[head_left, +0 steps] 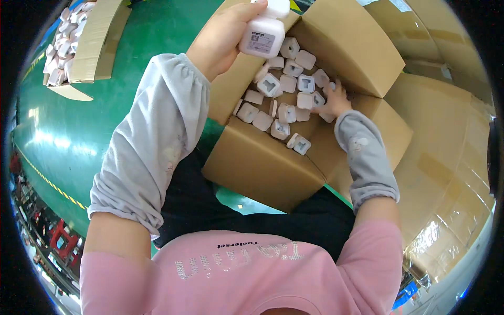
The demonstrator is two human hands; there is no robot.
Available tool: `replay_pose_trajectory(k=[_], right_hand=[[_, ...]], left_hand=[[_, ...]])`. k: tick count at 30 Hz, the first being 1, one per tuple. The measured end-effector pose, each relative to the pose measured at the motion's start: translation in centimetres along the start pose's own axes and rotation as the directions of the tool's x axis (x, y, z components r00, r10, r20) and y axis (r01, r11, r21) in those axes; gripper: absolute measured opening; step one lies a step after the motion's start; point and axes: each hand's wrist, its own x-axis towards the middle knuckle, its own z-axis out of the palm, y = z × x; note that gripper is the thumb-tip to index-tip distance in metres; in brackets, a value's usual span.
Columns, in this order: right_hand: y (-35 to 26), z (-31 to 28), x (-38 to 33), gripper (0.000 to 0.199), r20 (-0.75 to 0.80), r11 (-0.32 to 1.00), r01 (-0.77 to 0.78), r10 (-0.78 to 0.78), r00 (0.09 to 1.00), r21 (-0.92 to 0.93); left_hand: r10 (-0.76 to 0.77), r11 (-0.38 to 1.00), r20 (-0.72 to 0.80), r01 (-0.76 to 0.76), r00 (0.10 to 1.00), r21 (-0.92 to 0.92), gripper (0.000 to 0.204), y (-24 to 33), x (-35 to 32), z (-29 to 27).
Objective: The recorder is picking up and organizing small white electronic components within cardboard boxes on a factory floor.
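My left hand (pixel 223 39) is raised above the far left side of a cardboard box, closed around a small white square case (pixel 262 37) with a printed label on its face. Another white part (pixel 276 8) shows just beyond it at the top edge; whether it belongs to the same case I cannot tell. Down inside the open cardboard box (pixel 262 163), my right hand (pixel 336 100) has its fingers spread over the cases at the right side, touching them. Several white and pale pink cases (pixel 287 83) lie loose there, some open with grey inserts showing, others closed.
A second open carton (pixel 97 47), filled with similar cases, stands on the green floor (pixel 157 31) at the far left. Large taped cartons (pixel 436 157) crowd the right side. Shelving with assorted items and a red object (pixel 64 239) lines the lower left.
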Motion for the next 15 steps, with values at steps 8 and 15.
replay_pose_trajectory(k=[8,15], right_hand=[[-0.6,4.5,0.5,0.090,-0.121,0.958,0.196,-0.224,0.967,-0.209],[-1.4,10.2,1.4,0.042,-0.388,0.991,0.108,-0.131,0.912,-0.081]], left_hand=[[0.014,1.000,0.026,-0.014,1.000,0.014,0.034,-0.9,0.8,-0.4],[0.012,0.999,0.020,-0.013,1.000,0.036,0.035,-1.3,1.4,0.0]])
